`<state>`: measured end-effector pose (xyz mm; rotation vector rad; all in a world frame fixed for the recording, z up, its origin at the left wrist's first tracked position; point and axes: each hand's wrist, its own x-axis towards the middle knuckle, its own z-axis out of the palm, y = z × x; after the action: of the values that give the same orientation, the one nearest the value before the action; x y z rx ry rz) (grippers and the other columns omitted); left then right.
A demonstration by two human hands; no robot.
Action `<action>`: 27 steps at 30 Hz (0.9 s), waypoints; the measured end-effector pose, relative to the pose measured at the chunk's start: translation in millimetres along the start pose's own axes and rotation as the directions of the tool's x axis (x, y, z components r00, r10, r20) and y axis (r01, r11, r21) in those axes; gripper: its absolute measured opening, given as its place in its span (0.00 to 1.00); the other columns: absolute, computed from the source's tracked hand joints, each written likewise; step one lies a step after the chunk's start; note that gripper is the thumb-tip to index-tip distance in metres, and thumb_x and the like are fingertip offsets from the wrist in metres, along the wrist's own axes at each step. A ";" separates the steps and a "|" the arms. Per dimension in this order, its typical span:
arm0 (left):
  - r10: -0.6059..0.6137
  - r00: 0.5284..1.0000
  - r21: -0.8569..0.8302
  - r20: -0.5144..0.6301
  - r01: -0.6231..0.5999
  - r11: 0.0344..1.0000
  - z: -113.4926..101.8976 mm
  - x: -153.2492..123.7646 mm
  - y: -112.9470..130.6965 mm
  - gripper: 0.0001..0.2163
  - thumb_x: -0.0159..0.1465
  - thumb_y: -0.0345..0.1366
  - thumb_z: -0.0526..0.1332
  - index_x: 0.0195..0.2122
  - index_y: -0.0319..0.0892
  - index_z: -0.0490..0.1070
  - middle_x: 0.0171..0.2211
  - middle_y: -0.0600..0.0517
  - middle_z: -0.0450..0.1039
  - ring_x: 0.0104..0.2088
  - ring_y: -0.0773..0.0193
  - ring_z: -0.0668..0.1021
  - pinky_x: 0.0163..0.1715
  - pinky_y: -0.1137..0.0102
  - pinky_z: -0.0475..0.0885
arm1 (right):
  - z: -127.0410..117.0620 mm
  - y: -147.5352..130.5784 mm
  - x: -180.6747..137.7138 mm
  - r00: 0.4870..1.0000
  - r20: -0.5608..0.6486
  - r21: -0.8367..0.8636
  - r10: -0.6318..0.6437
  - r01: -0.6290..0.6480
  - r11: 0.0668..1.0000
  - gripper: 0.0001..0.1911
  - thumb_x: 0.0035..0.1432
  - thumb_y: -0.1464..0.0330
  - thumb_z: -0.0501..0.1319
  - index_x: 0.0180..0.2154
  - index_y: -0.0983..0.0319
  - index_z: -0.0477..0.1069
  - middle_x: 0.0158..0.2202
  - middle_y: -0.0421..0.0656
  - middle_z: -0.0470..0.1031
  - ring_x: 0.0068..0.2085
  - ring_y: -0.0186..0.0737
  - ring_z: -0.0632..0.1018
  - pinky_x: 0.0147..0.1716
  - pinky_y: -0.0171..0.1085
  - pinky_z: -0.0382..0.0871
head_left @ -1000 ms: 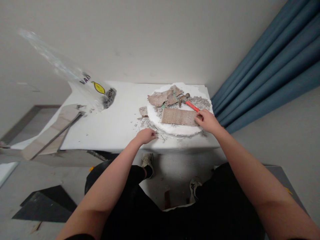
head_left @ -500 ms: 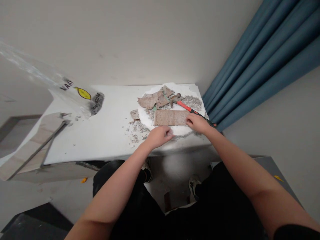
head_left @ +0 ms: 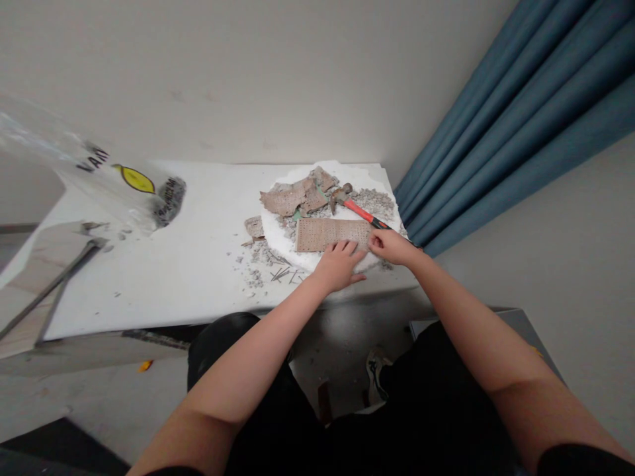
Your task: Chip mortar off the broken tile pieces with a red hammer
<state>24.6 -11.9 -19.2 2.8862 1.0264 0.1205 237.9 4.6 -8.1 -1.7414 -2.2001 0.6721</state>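
A brown rectangular tile piece (head_left: pixel 327 234) lies on a round white foam disc (head_left: pixel 278 228) at the right end of a white table (head_left: pixel 198 258). My left hand (head_left: pixel 338 264) rests flat, fingers spread, on the disc at the tile's near edge. My right hand (head_left: pixel 391 246) touches the tile's right end, its fingers curled there. Behind them lie broken tile pieces (head_left: pixel 292 197), grey rubble (head_left: pixel 377 198) and a hammer (head_left: pixel 357 209) with a red and black handle.
Small nails and crumbs (head_left: pixel 278 272) are scattered left of the disc. A clear plastic bag (head_left: pixel 99 178) with a yellow label lies at the table's left. Long tile strips and a metal bar (head_left: pixel 44 291) lean at far left. A blue curtain (head_left: pixel 506 112) hangs at right.
My left hand has moved right from the crumbs beside the disc onto the disc and opened flat by the tile. My right hand stayed at the tile's right end. The view has shifted right.
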 end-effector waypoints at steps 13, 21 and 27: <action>-0.001 1.000 0.006 -0.022 0.001 1.000 3.5 -1.0 0.7 0.32 0.64 0.54 0.62 0.66 0.46 0.62 0.66 0.41 0.61 0.63 0.45 0.64 0.59 0.53 0.62 | 3.9 3.3 13.2 0.995 0.042 -0.045 0.090 -0.088 0.995 0.06 0.54 0.74 0.61 0.28 0.60 0.65 0.26 0.39 0.72 0.30 0.37 0.71 0.30 0.33 0.59; 0.007 1.000 -0.005 -0.010 -0.007 1.000 5.0 -1.0 -0.9 0.32 0.65 0.53 0.62 0.66 0.45 0.60 0.67 0.40 0.60 0.65 0.45 0.63 0.61 0.53 0.60 | 1.3 -0.1 15.9 0.992 0.088 -0.209 0.088 -0.068 0.976 0.04 0.56 0.70 0.63 0.30 0.61 0.68 0.30 0.43 0.74 0.31 0.39 0.71 0.29 0.35 0.57; 0.003 1.000 -0.011 0.004 -0.002 1.000 3.6 -0.8 -0.2 0.32 0.65 0.52 0.62 0.67 0.45 0.60 0.67 0.40 0.60 0.65 0.44 0.62 0.62 0.53 0.59 | 1.5 -0.6 16.3 0.995 0.065 -0.198 0.078 -0.064 0.978 0.04 0.57 0.70 0.61 0.30 0.61 0.68 0.29 0.42 0.73 0.31 0.39 0.71 0.29 0.35 0.57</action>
<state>24.2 -12.4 -22.9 2.8767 1.0181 0.1194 232.6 20.0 -10.4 -1.9275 -2.3319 0.5594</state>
